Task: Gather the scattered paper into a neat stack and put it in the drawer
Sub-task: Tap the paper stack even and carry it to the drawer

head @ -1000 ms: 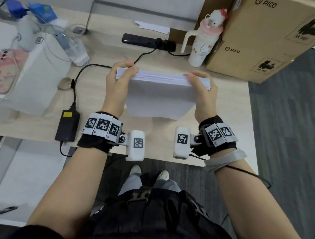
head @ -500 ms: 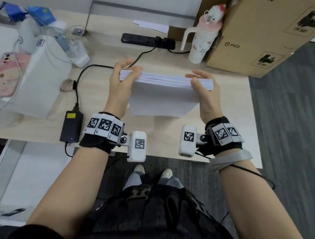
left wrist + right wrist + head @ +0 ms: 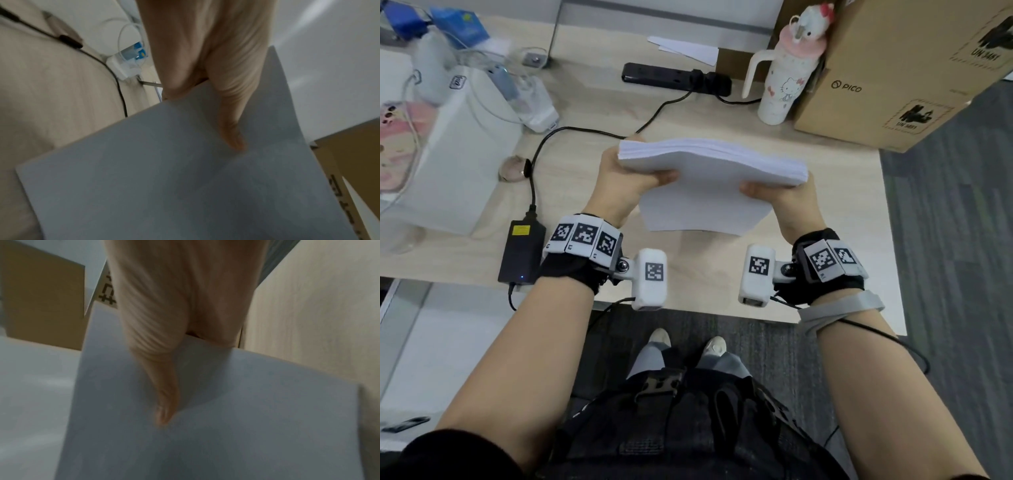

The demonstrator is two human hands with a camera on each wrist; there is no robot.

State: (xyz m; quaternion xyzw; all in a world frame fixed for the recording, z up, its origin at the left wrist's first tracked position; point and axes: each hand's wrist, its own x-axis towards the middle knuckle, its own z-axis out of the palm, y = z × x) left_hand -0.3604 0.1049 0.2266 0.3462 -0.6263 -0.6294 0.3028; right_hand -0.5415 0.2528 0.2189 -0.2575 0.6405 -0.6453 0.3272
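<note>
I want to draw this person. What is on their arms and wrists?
Both forearms are bare. Each wrist wears a black wrap topped by a white band of black-and-white square code tags. A small white boxy camera with its own code tag sticks out from each wrist. The right arm also has a grey strap and a thin black cable.

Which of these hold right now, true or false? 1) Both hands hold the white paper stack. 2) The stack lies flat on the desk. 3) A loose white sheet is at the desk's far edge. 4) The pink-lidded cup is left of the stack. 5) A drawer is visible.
1) True: left hand and right hand grip the white paper stack.
2) False: it is held above the light wooden desk.
3) True: loose white sheet.
4) False: the pink-lidded cup stands right of it.
5) False: none shows.
</note>
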